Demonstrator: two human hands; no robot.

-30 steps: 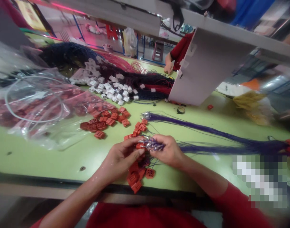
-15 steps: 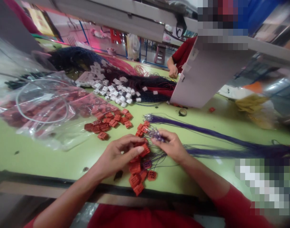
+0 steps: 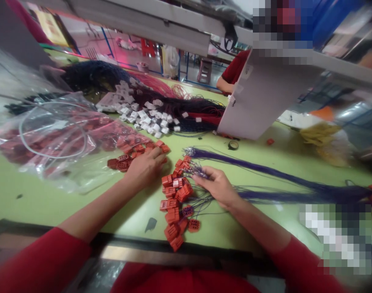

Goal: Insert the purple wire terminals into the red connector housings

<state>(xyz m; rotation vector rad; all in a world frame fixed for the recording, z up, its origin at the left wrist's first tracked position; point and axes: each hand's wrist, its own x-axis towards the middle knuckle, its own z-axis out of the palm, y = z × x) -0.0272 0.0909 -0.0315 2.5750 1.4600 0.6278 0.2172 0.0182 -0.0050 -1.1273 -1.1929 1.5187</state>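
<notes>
My left hand [image 3: 146,167] lies palm down over a loose pile of red connector housings [image 3: 123,162]. Its fingers reach forward, a little apart, onto the pile; the fingertips are partly hidden. In my right hand [image 3: 218,185] a bunch of purple wires [image 3: 201,174] is pinched, with the metal terminal ends pointing left. Just left of that hand, a row of red connectors [image 3: 172,215] runs toward the front edge of the table, with purple wires leading from them. Behind it lies another bundle of purple wires [image 3: 249,162] with terminal ends.
A clear plastic bag [image 3: 66,134] of red housings sits on the left. White connectors [image 3: 149,120] with dark and red wires lie at the back. A grey panel [image 3: 249,93] stands at the back right, near a tape roll [image 3: 233,145]. Another person's arm [image 3: 230,81] shows beyond.
My left hand has moved from the row of connectors up and left to the loose housings, leaving the row uncovered. My right hand stays nearly in place with the wires.
</notes>
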